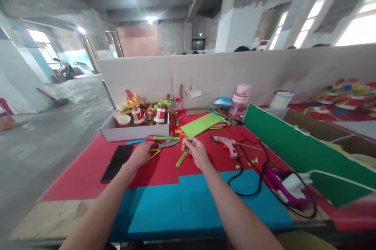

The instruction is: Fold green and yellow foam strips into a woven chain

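My left hand (142, 153) reaches to the yellow-handled scissors (167, 144), its fingers by the handles; whether it grips them is hard to see. Just behind the scissors lie a red item and a green strip (167, 138). My right hand (195, 150) is closed in a pinch on a small yellow piece (184, 141). Below its fingertips a short green strip (181, 159) rests on the red table cover (164, 169). A light green sheet (202, 124) lies beyond my right hand. The pink glue gun (229, 144) is to its right.
A white box (135, 132) with cup figures stands at the back left, a black phone (116, 162) at the left. A black cable, purple power strip (286, 187) and green board (305, 156) are at the right. Blue sheets (176, 207) cover the front.
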